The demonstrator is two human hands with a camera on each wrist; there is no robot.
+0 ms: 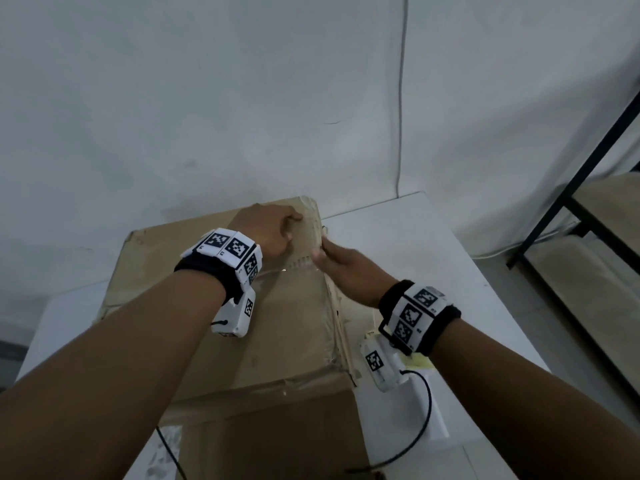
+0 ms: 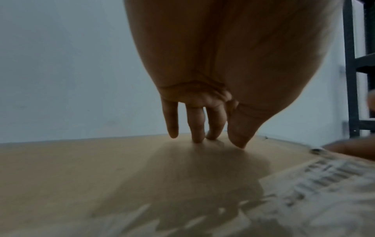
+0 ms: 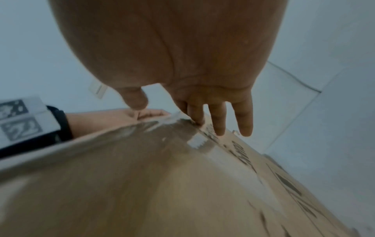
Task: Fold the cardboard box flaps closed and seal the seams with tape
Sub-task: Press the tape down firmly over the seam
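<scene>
A closed cardboard box (image 1: 242,323) sits on a white table (image 1: 433,244) against a pale wall. Clear tape (image 1: 304,268) shines along its top and its right edge. The left hand (image 1: 270,230) rests on the box top near the far right corner, fingers (image 2: 195,126) straight, fingertips pressing down, holding nothing. The right hand (image 1: 346,268) lies along the right edge, fingers (image 3: 220,118) extended and spread on the taped corner, its grip closed round nothing. The pictures are blurred, so whether a loose tape end lies beneath them is unclear. This looks like the sealing step: smoothing tape over the edge seam. The next move probably calls for firm, even rubbing along the strip so it bonds without wrinkles.
</scene>
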